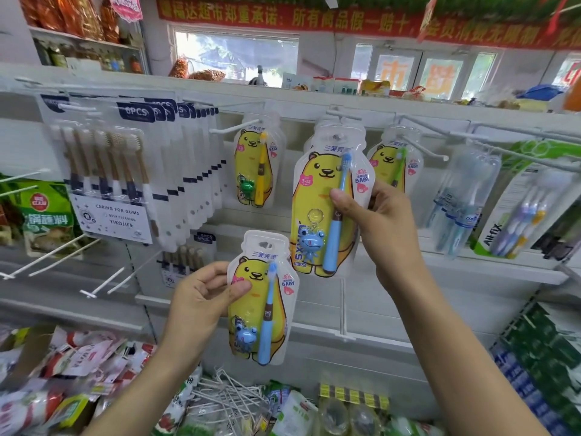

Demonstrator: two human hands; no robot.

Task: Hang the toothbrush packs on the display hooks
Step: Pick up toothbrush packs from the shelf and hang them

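A bare strip of back panel (314, 215) is left between the hung yellow bear pack (256, 165) and the blue bear pack (330, 209). The approach from the left is barred by empty white hooks (59, 256), and from the right by long hooks (424, 146).

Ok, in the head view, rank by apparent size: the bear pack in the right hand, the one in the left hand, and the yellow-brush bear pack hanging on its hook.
1. Right-hand bear pack
2. Left-hand bear pack, slightly smaller
3. Yellow-brush bear pack, smallest

They look like the same design, so distance from the camera probably explains the difference.
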